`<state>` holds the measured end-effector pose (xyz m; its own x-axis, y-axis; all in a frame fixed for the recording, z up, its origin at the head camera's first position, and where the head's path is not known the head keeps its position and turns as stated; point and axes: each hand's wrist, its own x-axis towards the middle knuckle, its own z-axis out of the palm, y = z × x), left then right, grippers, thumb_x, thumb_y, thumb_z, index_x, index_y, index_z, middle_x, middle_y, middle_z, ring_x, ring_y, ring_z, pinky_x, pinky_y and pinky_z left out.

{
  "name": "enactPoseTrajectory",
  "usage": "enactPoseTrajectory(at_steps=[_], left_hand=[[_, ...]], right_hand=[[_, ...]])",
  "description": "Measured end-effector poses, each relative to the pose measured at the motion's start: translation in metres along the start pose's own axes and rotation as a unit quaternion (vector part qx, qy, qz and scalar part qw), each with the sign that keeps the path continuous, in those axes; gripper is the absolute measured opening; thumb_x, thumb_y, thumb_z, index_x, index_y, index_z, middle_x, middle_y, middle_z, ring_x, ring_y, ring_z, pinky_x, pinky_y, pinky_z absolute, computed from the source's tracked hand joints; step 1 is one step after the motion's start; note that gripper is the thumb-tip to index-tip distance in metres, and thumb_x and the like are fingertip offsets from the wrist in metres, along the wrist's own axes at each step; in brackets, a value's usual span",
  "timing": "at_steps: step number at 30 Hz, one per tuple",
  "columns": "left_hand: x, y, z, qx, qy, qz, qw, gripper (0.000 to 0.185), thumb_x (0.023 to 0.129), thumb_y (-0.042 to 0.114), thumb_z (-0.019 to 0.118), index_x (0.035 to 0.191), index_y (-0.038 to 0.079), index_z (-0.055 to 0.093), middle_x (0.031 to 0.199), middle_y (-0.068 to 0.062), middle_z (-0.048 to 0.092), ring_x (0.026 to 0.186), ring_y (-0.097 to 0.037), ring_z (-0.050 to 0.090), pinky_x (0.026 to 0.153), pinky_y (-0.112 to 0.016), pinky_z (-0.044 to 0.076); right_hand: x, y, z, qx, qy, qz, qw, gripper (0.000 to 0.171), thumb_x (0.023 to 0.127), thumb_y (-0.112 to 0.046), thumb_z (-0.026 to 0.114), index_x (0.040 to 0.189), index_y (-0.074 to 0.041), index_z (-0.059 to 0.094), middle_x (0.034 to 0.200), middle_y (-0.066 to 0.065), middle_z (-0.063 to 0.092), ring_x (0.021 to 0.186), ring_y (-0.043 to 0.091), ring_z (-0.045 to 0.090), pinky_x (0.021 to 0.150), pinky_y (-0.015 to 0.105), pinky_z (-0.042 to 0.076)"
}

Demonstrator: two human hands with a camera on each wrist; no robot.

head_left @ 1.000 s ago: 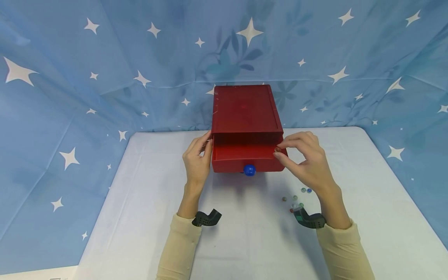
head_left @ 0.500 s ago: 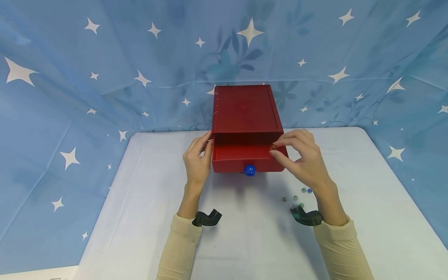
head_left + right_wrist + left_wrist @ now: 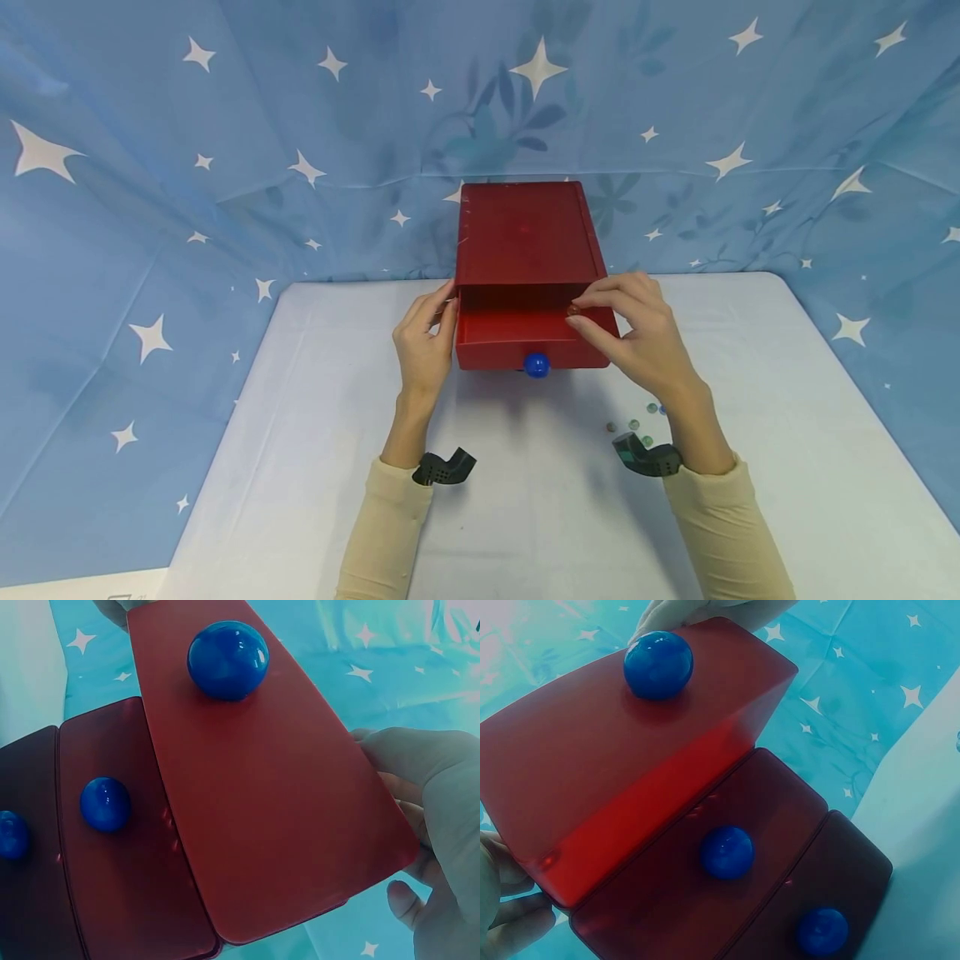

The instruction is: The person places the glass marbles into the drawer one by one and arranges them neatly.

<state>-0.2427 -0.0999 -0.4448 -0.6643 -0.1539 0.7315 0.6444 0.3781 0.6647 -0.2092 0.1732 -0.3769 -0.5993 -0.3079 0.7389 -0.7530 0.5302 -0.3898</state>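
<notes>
Over the right half of the pulled-out top drawer (image 3: 491,357), a reddish-brown marble (image 3: 573,310) is pinched between the thumb and fingertips of the right hand (image 3: 651,333); whether it is held clear of the drawer's floor cannot be told. Most of the interior is thus spread to the marble's left, its long axis being directed from side to side, across the line of the forearms. By the right hand the marble is held; the left hand (image 3: 422,346) is placed at the opposite flank, its relaxed fingers laid against the left side of the cabinet (image 3: 525,237). Smooth red walls, apparently plastic, are joined at rounded corners, and each front is fitted with a glossy, spherical blue knob (image 3: 536,365). Two lower drawers (image 3: 660,877) are seen closed. Small glassy loose marbles (image 3: 633,424), mostly greenish, are scattered on the white-covered table (image 3: 315,433), to the cabinet's right and nearer the person.
</notes>
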Motion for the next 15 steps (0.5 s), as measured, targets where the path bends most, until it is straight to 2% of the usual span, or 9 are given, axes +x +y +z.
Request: enactPoseTrajectory(at_steps=[11, 15], left_hand=[[-0.0001, -0.0021, 0.0002, -0.002, 0.0, 0.004, 1.0, 0.029, 0.097, 0.01, 0.065, 0.125, 0.004, 0.07, 0.111, -0.014, 0.074, 0.097, -0.024, 0.073, 0.085, -0.031, 0.062], [-0.0003, -0.0022, 0.0002, -0.002, -0.001, 0.003, 1.0, 0.029, 0.097, 0.01, 0.065, 0.125, 0.004, 0.07, 0.112, -0.013, 0.074, 0.097, -0.023, 0.073, 0.085, -0.03, 0.062]], right_hand=[[0.0045, 0.0012, 0.0058, -0.016, -0.016, 0.003, 1.0, 0.035, 0.071, 0.003, 0.086, 0.105, -0.003, 0.076, 0.105, 0.011, 0.07, 0.1, 0.026, 0.056, 0.09, 0.03, 0.036], [0.0064, 0.0011, 0.0067, -0.019, -0.02, 0.007, 1.0, 0.033, 0.074, 0.001, 0.085, 0.105, -0.003, 0.076, 0.105, 0.011, 0.07, 0.1, 0.026, 0.056, 0.088, 0.031, 0.037]])
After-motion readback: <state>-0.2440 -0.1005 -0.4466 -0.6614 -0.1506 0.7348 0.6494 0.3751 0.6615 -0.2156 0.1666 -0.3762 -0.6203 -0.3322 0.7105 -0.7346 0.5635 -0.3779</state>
